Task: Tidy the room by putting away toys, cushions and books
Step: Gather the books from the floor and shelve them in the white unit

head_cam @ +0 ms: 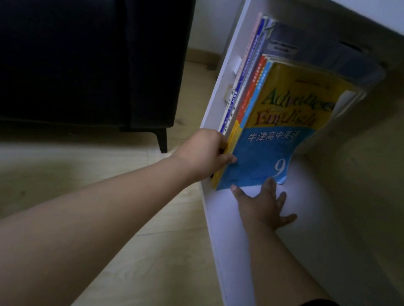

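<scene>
A row of several books stands inside a white shelf compartment (221, 224), leaning against its left wall. The front one is a yellow and blue English textbook (274, 137) with a "9" on its cover. My left hand (203, 153) grips the near spines of the books, thumb on the textbook's cover. My right hand (264, 204) lies flat on the shelf floor, fingers spread, touching the bottom edge of the textbook. A larger grey-blue book (315, 52) stands behind it, with thin books (248, 63) at the wall.
A dark sofa (68, 41) with a black leg stands to the left on the light wooden floor (147, 262). The rest of the shelf compartment to the right of the books holds nothing. A white shelf board (373, 13) runs above.
</scene>
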Motion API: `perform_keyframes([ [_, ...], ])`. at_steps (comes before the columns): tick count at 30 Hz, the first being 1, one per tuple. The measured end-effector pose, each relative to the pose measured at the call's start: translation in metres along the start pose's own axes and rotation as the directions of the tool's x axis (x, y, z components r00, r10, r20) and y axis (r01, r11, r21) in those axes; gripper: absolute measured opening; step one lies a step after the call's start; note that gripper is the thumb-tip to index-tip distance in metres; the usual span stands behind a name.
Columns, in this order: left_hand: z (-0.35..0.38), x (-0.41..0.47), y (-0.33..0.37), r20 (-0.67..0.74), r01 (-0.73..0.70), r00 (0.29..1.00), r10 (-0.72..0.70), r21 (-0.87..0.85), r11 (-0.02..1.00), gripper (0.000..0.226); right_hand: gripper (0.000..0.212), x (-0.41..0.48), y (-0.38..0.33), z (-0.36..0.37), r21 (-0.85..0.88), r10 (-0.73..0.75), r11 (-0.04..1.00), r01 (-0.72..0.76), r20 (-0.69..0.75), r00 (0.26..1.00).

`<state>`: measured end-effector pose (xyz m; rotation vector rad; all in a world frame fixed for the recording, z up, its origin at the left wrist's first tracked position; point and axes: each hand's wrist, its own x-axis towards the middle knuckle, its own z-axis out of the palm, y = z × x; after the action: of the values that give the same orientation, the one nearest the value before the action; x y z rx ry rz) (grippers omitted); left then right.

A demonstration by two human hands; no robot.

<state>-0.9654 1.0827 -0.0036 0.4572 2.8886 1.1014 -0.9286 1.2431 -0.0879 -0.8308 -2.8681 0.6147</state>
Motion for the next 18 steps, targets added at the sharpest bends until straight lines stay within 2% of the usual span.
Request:
perform_keyframes([
  [4, -0.0022, -0.0033, -0.0021, -0.003, -0.012, 1.0, 0.012, 0.152, 0.988, 0.041, 0.096, -0.0039, 0.0017, 0.0028, -0.045, -0.008, 0.999, 0.008, -0.013, 1.0],
  [14, 0.0011, -0.0053, -0.0066, -0.08, 0.015, 0.997, -0.01, 0.064, 0.998, 0.027, 0.097, 0.0021, 0.0008, 0.0041, -0.086, 0.012, 0.996, -0.012, 0.001, 1.0],
  [18, 0.0016, -0.008, -0.0092, -0.081, 0.031, 0.996, -0.027, 0.051, 0.998, 0.028, 0.097, 0.0009, 0.0003, 0.0054, -0.103, 0.015, 0.995, -0.015, -0.004, 1.0],
])
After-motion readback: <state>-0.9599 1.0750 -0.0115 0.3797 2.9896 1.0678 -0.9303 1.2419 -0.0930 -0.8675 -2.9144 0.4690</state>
